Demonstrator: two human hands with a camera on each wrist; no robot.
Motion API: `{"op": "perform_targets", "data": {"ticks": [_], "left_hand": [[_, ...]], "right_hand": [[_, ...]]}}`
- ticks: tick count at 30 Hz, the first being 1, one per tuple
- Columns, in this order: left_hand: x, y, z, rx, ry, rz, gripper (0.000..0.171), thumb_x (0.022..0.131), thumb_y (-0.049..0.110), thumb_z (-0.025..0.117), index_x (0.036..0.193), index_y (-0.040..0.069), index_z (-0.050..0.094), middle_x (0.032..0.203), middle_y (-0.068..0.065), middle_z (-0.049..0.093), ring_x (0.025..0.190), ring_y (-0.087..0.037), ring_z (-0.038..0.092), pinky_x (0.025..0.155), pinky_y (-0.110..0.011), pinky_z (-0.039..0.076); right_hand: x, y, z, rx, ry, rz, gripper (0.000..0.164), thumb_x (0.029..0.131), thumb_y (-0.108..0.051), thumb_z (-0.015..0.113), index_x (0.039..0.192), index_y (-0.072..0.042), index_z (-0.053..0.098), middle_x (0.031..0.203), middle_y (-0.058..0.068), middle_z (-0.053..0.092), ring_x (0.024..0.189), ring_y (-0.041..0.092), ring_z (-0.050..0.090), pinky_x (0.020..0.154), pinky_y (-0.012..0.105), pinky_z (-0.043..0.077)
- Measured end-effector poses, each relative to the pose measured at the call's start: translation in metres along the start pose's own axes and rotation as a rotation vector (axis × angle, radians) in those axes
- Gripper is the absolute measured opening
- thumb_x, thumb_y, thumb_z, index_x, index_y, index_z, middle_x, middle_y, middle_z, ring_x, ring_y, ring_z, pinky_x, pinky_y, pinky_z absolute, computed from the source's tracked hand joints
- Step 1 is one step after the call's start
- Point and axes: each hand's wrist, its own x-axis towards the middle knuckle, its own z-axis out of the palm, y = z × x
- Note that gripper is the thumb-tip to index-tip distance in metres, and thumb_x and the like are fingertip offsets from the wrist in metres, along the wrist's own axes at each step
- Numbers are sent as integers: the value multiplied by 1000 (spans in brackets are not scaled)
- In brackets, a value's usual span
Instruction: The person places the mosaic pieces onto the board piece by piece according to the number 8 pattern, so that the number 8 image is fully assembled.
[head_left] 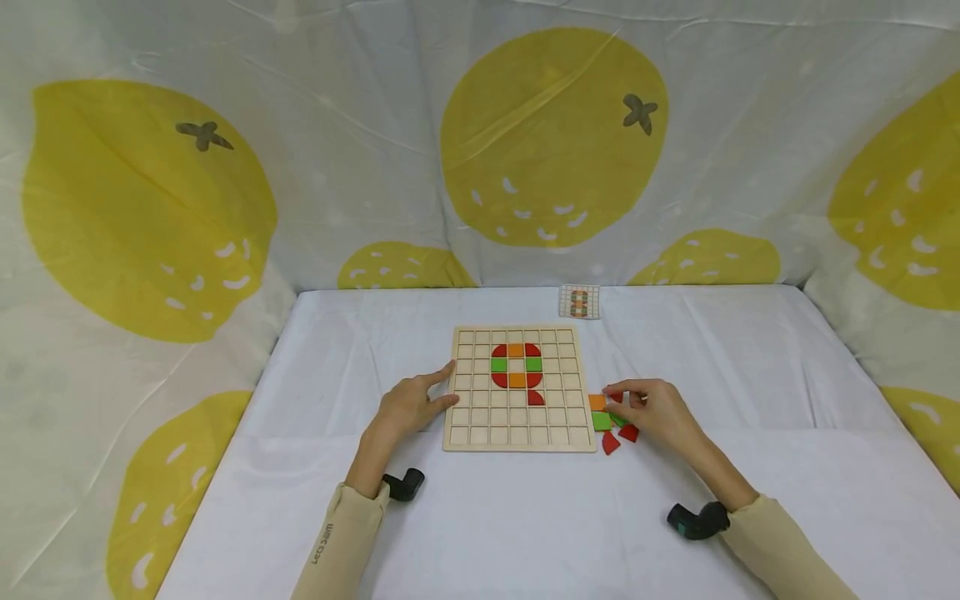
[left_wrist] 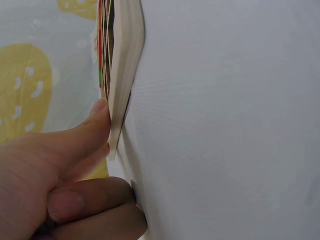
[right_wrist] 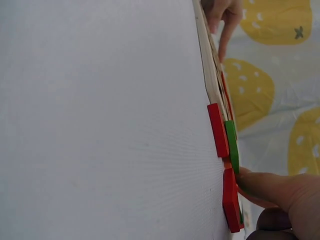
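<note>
A wooden grid board (head_left: 472,421) lies on the white cloth. Set in it is a ring of red rounded pieces, orange squares and green squares, with one more red quarter-round piece (head_left: 536,398) below. My left hand (head_left: 408,404) touches the board's left edge with spread thumb and forefinger; the other fingers are curled under in the left wrist view. My right hand (head_left: 658,410) reaches into loose pieces beside the board's right edge, forefinger and thumb bent around a red piece (head_left: 617,397). Whether it pinches any piece is unclear. An orange square (head_left: 596,402) and a green square (head_left: 602,422) lie by the thumb.
Behind the board lies a small pattern card (head_left: 579,302) printed with a grid and a coloured figure. Other loose red quarter-rounds (head_left: 611,442) lie close to the board's lower right corner. A lemon-printed curtain (head_left: 555,137) hangs behind the table.
</note>
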Motion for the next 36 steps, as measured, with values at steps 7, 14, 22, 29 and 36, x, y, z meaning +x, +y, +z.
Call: {"op": "perform_targets", "data": {"ticks": [7, 14, 22, 29, 36], "left_hand": [[0, 0, 1, 5, 8, 2, 66, 100, 41, 68, 159, 27, 42, 139, -23, 65, 116, -32, 66, 80, -45, 54], [0, 0, 2, -2, 11, 1, 66, 100, 42, 68, 159, 26, 42, 149, -21, 57, 121, -34, 65, 84, -46, 54], [0, 0, 2, -7, 13, -3, 67, 100, 41, 68, 159, 27, 42, 149, -20, 57, 128, -35, 63, 89, -49, 55], [1, -2, 2, 2, 7, -5, 66, 100, 42, 68, 159, 27, 41, 146, -21, 60, 127, -37, 63, 86, -49, 55], [1, -1, 2, -3, 7, -2, 66, 100, 42, 68, 159, 27, 42, 147, -20, 60, 115, -30, 66, 82, -45, 54]], "right_hand": [[3, -2, 1, 0, -20, -12, 27, 85, -19, 86, 109, -8, 81, 62, -5, 41, 57, 8, 39, 53, 22, 26], [5, -1, 1, -14, -6, 3, 26, 86, -19, 85, 110, -8, 80, 62, -3, 42, 58, 11, 40, 52, 22, 28], [5, 0, -2, -29, 13, 20, 28, 86, -17, 85, 111, -8, 80, 62, -2, 43, 58, 12, 42, 54, 23, 30], [6, 1, -2, -19, 13, 9, 27, 86, -15, 85, 110, -5, 79, 62, -2, 45, 58, 11, 43, 54, 22, 31], [9, -4, 0, -7, 23, 15, 26, 87, -17, 84, 110, -6, 78, 64, -1, 46, 56, 12, 43, 52, 22, 33]]}}
